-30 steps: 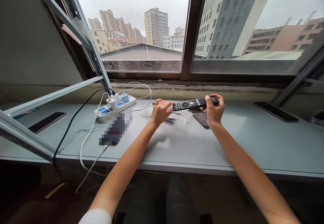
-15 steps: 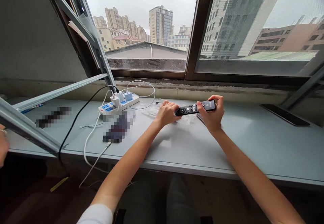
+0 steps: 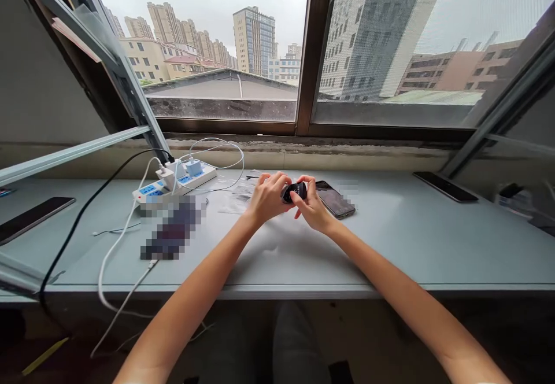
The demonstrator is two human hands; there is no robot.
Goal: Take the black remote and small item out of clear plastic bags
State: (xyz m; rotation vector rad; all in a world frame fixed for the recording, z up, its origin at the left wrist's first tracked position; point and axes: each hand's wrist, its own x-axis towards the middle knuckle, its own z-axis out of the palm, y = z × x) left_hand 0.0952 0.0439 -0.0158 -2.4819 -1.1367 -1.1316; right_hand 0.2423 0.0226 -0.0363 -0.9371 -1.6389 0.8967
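Observation:
A black remote control [image 3: 297,191] is held between my two hands above the table, foreshortened so that only its end shows well. My left hand [image 3: 269,198] is closed round its left side. My right hand [image 3: 313,207] grips its right side, with the thumb across its face. Just right of my right hand, a dark phone [image 3: 336,200] lies on the table. Clear plastic film [image 3: 236,199] lies on the table left of my left hand.
A white power strip [image 3: 176,186] with plugs and looping cables stands at the left back, near a blurred device [image 3: 176,231]. Dark flat devices lie at far left [image 3: 37,216] and far right [image 3: 446,186]. Metal frame bars [image 3: 73,150] slant across the left.
My hands have come close together, and the remote has turned from lying sideways to nearly end-on. The view has shifted right, uncovering the phone beside my right hand.

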